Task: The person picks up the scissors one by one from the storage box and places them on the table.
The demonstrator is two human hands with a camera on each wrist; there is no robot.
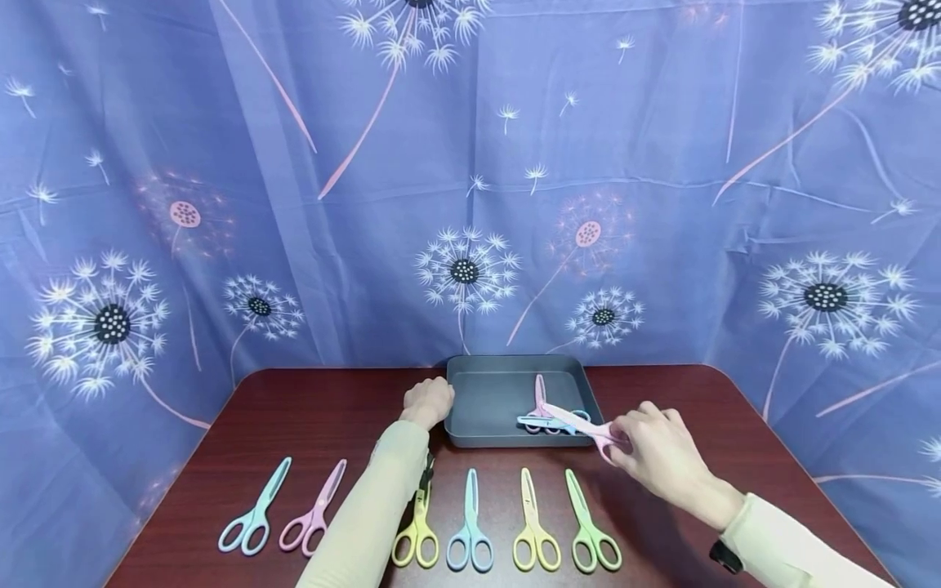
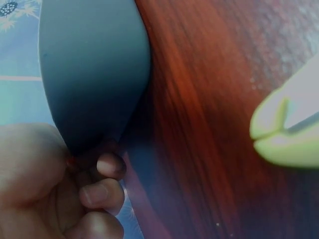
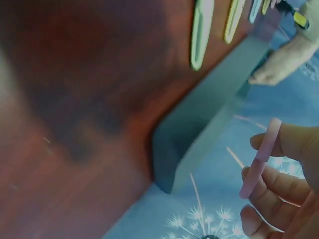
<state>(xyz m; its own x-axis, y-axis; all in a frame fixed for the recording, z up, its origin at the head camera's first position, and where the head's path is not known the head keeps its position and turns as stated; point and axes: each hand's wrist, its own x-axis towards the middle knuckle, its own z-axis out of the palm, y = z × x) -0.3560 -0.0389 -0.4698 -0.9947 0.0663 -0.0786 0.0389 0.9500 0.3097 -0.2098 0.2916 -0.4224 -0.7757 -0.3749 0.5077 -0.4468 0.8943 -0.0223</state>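
Observation:
A grey tray (image 1: 481, 402) stands at the back of the table. My left hand (image 1: 429, 400) grips its left side, and in the left wrist view the fingers (image 2: 102, 191) curl at the tray's edge. At the tray's right front, my right hand (image 1: 657, 453) holds pink scissors (image 1: 569, 420) by the handles. Their blades point left over the tray; the right wrist view shows only the pink handle (image 3: 264, 154) between thumb and fingers. Inside the tray lie another pair of pink scissors (image 1: 540, 392) and blue scissors (image 1: 534, 422), partly covered by the held pair.
Along the table's front lie teal scissors (image 1: 259, 514), pink scissors (image 1: 314, 516), yellow scissors (image 1: 416, 527) partly behind my left arm, blue scissors (image 1: 471, 523), more yellow scissors (image 1: 532, 523) and green scissors (image 1: 586, 523). A blue dandelion-patterned cloth (image 1: 382, 269) hangs behind the table.

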